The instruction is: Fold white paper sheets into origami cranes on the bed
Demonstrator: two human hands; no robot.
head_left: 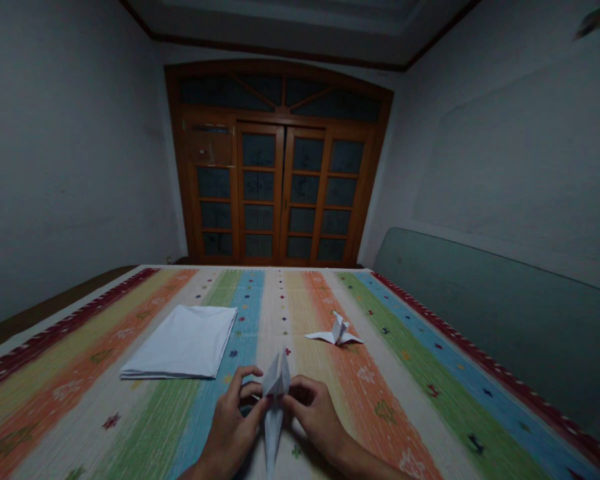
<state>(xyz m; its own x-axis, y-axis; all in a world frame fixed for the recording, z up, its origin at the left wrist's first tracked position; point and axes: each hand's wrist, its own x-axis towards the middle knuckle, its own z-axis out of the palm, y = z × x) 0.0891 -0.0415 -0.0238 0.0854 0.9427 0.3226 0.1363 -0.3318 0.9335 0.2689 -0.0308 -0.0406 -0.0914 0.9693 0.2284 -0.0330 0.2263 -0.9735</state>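
A partly folded white paper piece [275,400] stands between my two hands near the front edge of a striped mat [420,393]. My left hand [233,423] pinches its left side with curled fingers. Its right side is held by my right hand [315,413], thumb and fingers pressed on the paper. A finished white paper crane [336,332] rests on the mat beyond my right hand. A stack of white paper sheets [185,341] lies to the left, beyond my left hand.
The colourful striped mat covers a wide flat surface. A grey-green padded panel [505,313] runs along the right wall. Wooden doors with glass panes [280,193] stand at the far end of the dim room.
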